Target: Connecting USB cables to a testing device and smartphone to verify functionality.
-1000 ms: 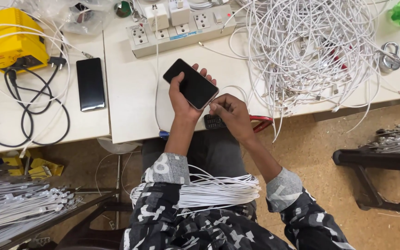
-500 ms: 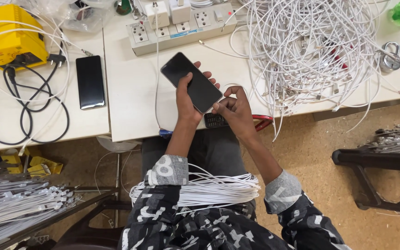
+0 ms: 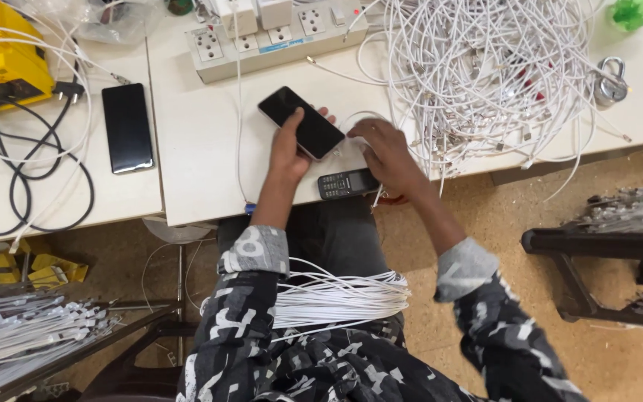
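1. A bundle of white cables [image 3: 336, 298] lies across my lap, nearest me.
2. My left hand [image 3: 289, 145] reaches forward over the table edge, fingers closed around a black smartphone [image 3: 301, 122], screen up and dark, tilted diagonally.
3. My right hand [image 3: 385, 149] rests palm down on the white table [image 3: 202, 149], fingers loosely spread, gripping nothing I can make out, just above a small keypad phone [image 3: 348, 183] at the table's edge.
4. Right of it sprawls a tangled cable heap [image 3: 485, 74]; beyond sits a power strip [image 3: 277, 37]. Bare tabletop lies left of my phone.
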